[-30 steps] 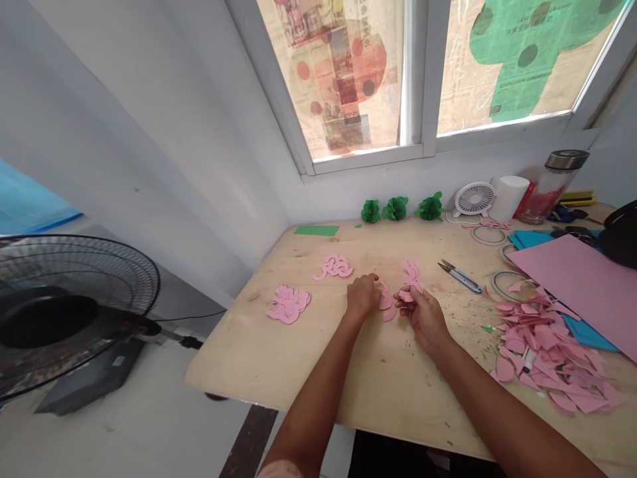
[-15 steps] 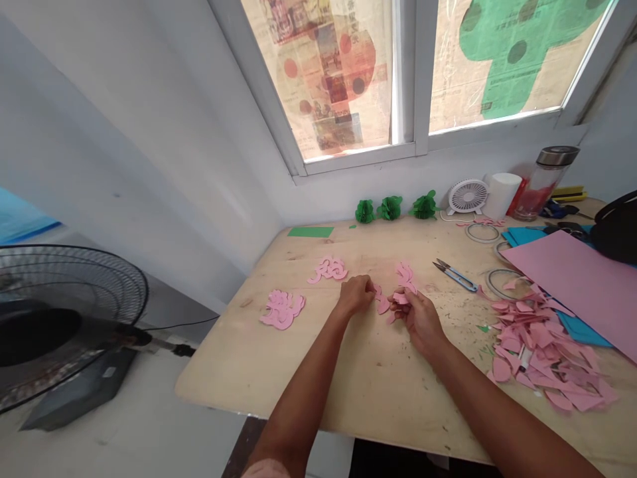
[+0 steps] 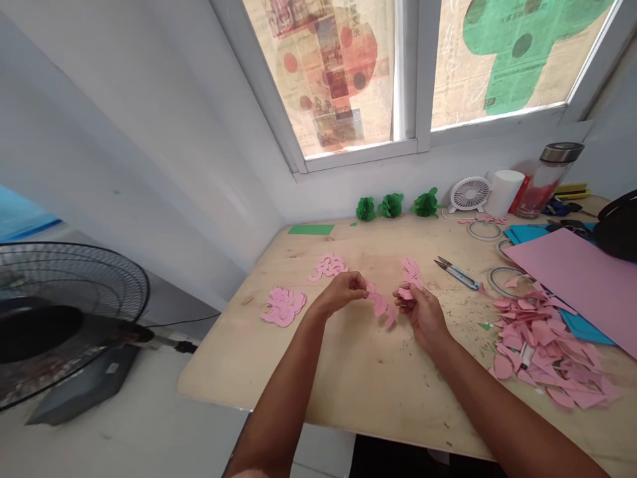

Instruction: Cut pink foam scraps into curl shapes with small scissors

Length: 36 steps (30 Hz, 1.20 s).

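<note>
My left hand pinches one end of a wavy pink paper cutout, which dangles toward the right above the table. Between the closed fingers of my right hand is a small pink paper piece. Just beyond that hand lies another curly pink paper cutout. To the left, two piles of pink cutouts rest on the wooden table: a farther pile close to my left hand and a nearer pile.
Pink paper scraps heap at the right beside a pink sheet. Blue-handled thread snips lie right of centre. Green paper ornaments, a small white fan and a bottle line the wall. A floor fan stands left.
My left hand has moved left and drawn the wavy pink cutout away from my right hand. The right hand has barely moved and keeps its pink piece.
</note>
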{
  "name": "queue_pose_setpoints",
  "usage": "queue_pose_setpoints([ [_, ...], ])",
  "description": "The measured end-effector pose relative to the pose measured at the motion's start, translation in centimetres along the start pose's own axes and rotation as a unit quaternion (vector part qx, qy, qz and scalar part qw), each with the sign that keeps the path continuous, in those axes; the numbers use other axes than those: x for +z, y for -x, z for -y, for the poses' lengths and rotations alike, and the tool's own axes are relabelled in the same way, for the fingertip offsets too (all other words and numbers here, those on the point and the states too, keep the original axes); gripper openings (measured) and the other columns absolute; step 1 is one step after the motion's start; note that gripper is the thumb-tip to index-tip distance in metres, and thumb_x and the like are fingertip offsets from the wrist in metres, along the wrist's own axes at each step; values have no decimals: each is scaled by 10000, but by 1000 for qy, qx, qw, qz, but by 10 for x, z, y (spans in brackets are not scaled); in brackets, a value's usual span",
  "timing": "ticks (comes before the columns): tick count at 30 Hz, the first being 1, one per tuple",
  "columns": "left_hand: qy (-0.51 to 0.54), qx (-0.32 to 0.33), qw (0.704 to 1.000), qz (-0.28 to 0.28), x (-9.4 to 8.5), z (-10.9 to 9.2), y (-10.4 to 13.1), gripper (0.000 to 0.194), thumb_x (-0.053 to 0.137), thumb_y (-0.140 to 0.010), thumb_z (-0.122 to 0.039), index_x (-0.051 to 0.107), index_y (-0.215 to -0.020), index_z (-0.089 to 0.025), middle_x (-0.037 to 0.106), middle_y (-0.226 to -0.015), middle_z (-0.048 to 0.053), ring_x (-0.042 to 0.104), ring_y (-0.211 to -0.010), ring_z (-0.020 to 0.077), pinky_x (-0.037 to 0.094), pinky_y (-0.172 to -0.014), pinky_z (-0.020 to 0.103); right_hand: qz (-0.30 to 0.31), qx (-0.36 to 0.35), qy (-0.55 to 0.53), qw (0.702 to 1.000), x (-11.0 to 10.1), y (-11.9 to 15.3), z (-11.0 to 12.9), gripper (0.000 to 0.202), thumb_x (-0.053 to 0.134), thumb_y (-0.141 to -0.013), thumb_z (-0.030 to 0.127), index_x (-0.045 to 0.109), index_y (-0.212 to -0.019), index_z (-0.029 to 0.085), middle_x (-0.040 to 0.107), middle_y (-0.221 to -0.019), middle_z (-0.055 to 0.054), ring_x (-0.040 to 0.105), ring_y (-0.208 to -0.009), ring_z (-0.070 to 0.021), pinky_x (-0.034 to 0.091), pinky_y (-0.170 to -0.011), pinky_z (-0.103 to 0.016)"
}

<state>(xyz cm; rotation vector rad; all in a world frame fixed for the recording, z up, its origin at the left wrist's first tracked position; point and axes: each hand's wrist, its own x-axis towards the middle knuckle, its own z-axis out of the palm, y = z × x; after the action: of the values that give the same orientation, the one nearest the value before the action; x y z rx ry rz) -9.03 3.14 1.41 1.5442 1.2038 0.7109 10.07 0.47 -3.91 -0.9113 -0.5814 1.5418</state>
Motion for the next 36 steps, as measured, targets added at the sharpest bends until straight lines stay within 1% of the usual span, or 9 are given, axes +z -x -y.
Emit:
queue_pose_setpoints([
  [3, 34, -16, 998, 45, -8, -11, 6, 168, 678, -608, -257, 570, -682, -152, 604, -697, 26, 572, -700, 137, 445, -680, 285, -6, 4, 26, 1000, -1, -2, -2, 269, 648, -678, 413, 636, -791, 169, 687, -712, -72, 585, -533, -154, 382, -460, -256],
  [6, 50, -11, 997, 55, -10, -22, 8, 178, 693, -601, -268, 584, -682, -153, 611, -716, 33, 563, -698, 132, 442, -671, 271, 6, 19, 60, 998, 1, 0, -2, 283, 656, -665, 420, 633, -776, 161, 690, -708, -74, 586, -533, -151, 378, -463, -250],
  [11, 64, 30, 997, 34, -5, -35, 9, 126, 665, -646, -253, 618, -709, -155, 625, -722, 45, 556, -668, 126, 423, -613, 241, 98, 49, 113, 988, 7, 9, 0, 313, 635, -684, 456, 639, -767, 153, 670, -652, -52, 583, -549, -142, 370, -477, -232],
  [15, 77, 33, 996, 29, 3, -39, 6, 118, 652, -652, -255, 635, -715, -157, 633, -730, 56, 568, -684, 146, 432, -610, 255, 155, 56, 126, 978, 11, 14, -1, 321, 620, -704, 475, 632, -739, 156, 639, -607, -25, 563, -529, -135, 364, -483, -235],
  [19, 103, 19, 994, -26, 13, -32, 1, 122, 642, -634, -220, 636, -732, -149, 627, -716, 39, 557, -657, 123, 442, -635, 256, 146, 52, 120, 981, 11, 14, -2, 352, 628, -690, 501, 626, -723, 150, 639, -617, -29, 524, -508, -129, 361, -474, -243],
  [24, 144, 5, 988, -61, 26, -24, -2, 134, 630, -634, -229, 624, -733, -138, 593, -624, 16, 520, -533, 88, 418, -540, 232, 134, 49, 117, 983, 11, 14, 0, 368, 615, -691, 521, 625, -719, 154, 651, -635, -38, 530, -517, -131, 358, -481, -243],
  [26, 143, 4, 985, -95, 33, -23, -2, 123, 623, -628, -213, 616, -724, -136, 589, -609, 14, 512, -503, 86, 403, -507, 225, 135, 50, 114, 983, 11, 14, 0, 363, 618, -691, 515, 627, -723, 153, 647, -626, -36, 538, -520, -133, 365, -487, -244],
  [30, 84, 33, 977, -193, 49, -21, -2, 79, 577, -631, -159, 594, -708, -150, 601, -639, 13, 527, -533, 99, 407, -505, 221, 132, 57, 96, 985, 11, 15, 0, 341, 639, -679, 497, 617, -722, 160, 628, -600, -24, 564, -552, -153, 391, -495, -252],
  [36, -47, 83, 947, -306, 70, -20, 2, 116, 506, -682, -140, 593, -745, -182, 627, -726, 15, 567, -650, 127, 441, -632, 255, 142, 50, 78, 986, 10, 14, -4, 331, 610, -710, 501, 575, -681, 173, 610, -587, -15, 561, -535, -151, 419, -527, -268],
])
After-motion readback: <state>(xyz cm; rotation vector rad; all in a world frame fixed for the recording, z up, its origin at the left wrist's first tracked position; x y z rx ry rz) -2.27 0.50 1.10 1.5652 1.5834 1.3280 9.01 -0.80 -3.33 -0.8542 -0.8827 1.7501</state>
